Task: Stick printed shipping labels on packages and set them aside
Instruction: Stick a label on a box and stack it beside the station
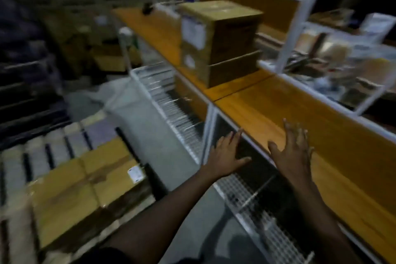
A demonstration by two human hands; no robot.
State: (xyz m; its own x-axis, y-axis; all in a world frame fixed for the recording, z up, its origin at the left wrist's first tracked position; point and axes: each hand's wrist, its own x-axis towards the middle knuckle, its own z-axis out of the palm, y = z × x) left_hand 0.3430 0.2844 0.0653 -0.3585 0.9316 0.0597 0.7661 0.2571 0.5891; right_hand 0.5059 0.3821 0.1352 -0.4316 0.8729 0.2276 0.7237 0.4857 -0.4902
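Observation:
A brown cardboard box (222, 40) stands on the orange wooden bench top (278, 109), with a white shipping label (194, 33) on its left side. A second taped box (85, 191) lies low at the left on a roller conveyor, with a small white label (135, 174) at its right edge. My left hand (225, 153) hovers open just off the bench's front edge. My right hand (293, 150) is over the bench top with its fingers spread. Both hold nothing. The view is blurred.
A roller conveyor (42, 156) runs along the lower left. White wire shelves (171, 100) sit under the bench. A white-framed rack (295, 25) at the back right holds clear bags and clutter (334, 55). A small dark object (147, 9) lies at the bench's far end.

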